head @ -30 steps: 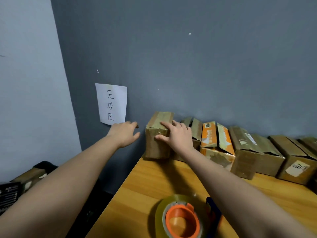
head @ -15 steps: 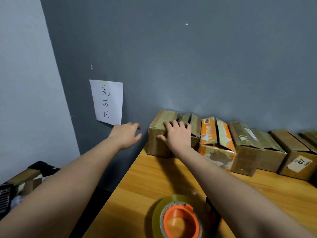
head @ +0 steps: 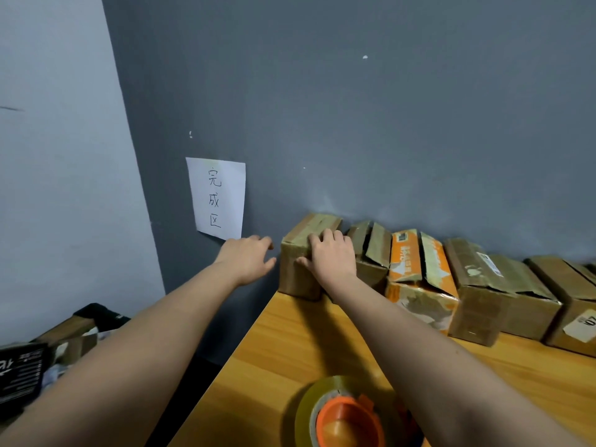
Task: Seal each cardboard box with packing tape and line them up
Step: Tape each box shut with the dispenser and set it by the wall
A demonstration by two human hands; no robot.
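A small taped brown box point(head: 298, 269) stands at the far left corner of the wooden table point(head: 290, 356), first in a row of boxes along the grey wall. My right hand point(head: 329, 256) lies flat on its top and right side, fingers straight, thumb on the front face. My left hand point(head: 248, 256) hovers just left of the box beyond the table edge, fingers loosely spread, holding nothing. A roll of clear packing tape on an orange dispenser point(head: 342, 414) sits at the near table edge.
The row continues right with a brown box point(head: 367, 253), an orange box point(head: 419, 272) and larger brown boxes point(head: 496, 295). A paper sign point(head: 216, 196) hangs on the wall. Cartons and clutter point(head: 48, 353) lie on the floor at left.
My right hand has slid the small box slightly back toward the wall. My left hand stays beside it.
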